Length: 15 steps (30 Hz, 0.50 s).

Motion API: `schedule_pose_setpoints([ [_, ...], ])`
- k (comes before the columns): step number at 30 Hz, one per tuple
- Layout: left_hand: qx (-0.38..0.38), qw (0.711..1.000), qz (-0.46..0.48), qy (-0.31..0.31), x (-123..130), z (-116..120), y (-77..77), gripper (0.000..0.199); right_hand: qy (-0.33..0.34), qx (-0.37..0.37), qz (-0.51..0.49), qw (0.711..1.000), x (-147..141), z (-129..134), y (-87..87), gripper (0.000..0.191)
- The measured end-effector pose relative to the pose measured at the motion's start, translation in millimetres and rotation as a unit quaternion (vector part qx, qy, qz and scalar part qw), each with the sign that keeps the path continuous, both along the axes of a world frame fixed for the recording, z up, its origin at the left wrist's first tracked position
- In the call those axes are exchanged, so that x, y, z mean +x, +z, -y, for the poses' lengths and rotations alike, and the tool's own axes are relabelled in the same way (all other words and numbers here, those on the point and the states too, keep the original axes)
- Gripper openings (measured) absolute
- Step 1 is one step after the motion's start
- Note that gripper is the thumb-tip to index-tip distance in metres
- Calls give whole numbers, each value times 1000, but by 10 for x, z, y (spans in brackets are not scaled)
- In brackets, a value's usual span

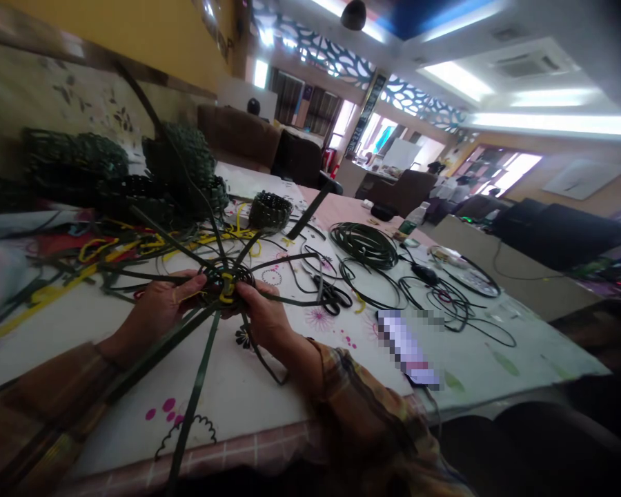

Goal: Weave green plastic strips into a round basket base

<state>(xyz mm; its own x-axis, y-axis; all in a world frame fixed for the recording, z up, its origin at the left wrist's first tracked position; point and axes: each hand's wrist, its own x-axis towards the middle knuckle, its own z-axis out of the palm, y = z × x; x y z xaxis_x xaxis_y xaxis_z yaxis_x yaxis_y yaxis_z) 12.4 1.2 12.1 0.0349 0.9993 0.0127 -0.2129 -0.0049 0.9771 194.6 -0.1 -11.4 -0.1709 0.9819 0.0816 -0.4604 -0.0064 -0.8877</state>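
Observation:
A round piece of woven dark green strips (227, 277) is held up over the table, its long loose strips spreading out on all sides. Yellow strip is looped at its middle. My left hand (168, 304) pinches its left edge, the thumb on top. On the right edge my right hand (261, 310) is closed, with the thumb near the yellow loop and the other fingers partly hidden beneath. Black-handled scissors (332, 293) lie on the table just right of my right hand.
Coiled green strips (365, 244), a phone (408, 348) and a bottle (415, 217) are to the right. Woven green baskets (179, 166) stand at the back left, with a small one (270, 210) nearer the middle. Yellow strips (46, 295) lie left. People sit far off.

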Motion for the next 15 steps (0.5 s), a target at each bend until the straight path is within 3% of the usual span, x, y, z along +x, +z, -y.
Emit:
schedule_pose_setpoints([
  [4, -9, 1000, 17, -8, 38, 10, 38, 52, 21, -18, 5, 1000, 13, -5, 10, 51],
  [7, -7, 1000, 13, -1, 58, -3, 36, 50, 7, 19, 60, 998, 41, 7, 34, 57],
  [15, -17, 1000, -5, 7, 22, -47, -111, 43, -57, 61, 111, 990, 47, 74, 123, 66],
])
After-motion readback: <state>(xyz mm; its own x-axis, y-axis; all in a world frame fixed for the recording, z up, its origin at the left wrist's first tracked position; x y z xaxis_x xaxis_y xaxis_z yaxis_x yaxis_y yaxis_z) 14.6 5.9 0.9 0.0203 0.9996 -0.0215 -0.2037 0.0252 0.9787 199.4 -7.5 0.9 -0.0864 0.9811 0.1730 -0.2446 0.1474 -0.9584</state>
